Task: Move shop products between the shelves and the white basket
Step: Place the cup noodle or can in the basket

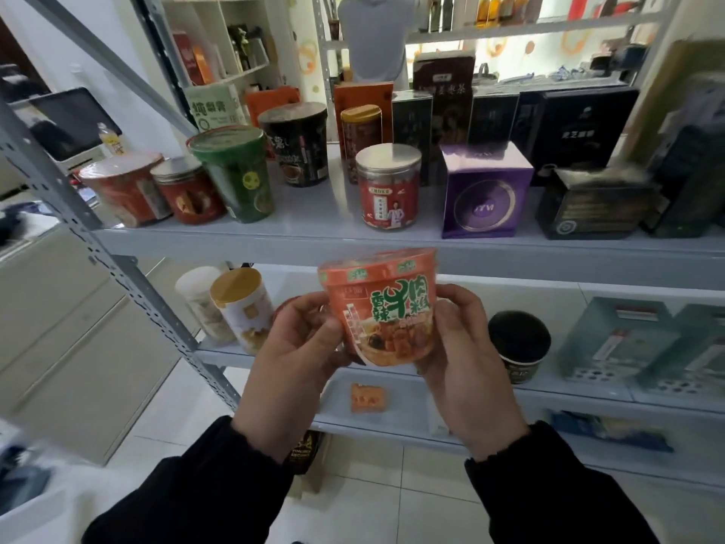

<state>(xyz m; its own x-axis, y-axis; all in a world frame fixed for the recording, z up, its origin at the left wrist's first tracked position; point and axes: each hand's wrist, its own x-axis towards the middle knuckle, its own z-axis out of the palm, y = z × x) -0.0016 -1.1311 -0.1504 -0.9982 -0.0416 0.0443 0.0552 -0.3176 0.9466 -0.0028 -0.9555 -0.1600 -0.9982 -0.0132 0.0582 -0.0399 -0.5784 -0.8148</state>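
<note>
- The left hand (298,343) and the right hand (467,347) hold one orange cup (382,308) between them, in front of the shelves, near the centre of the view.
- The left hand is curled on the cup's side at 9 o'clock, thumb on the front of the label; the right hand is curled on the side at 3 o'clock in the same way.
- The cup is upright, a little tilted, with the lid up and the printed label facing the camera.
- The upper shelf (314,225) lies at 12 o'clock from the cup. On it stand a red jar (388,190), a purple box (484,194) at 1 o'clock and a green cup (235,174) at 11 o'clock.
- On the middle shelf (569,390) a black cup (518,347) stands at 3 o'clock, near the right hand, and a yellow-lid jar (243,308) at 9 o'clock.
- A small orange packet (367,397) lies on the lower shelf at 6 o'clock, between the wrists.
- Both sleeves (204,484) are black.
- The white basket is not clearly visible.
</note>
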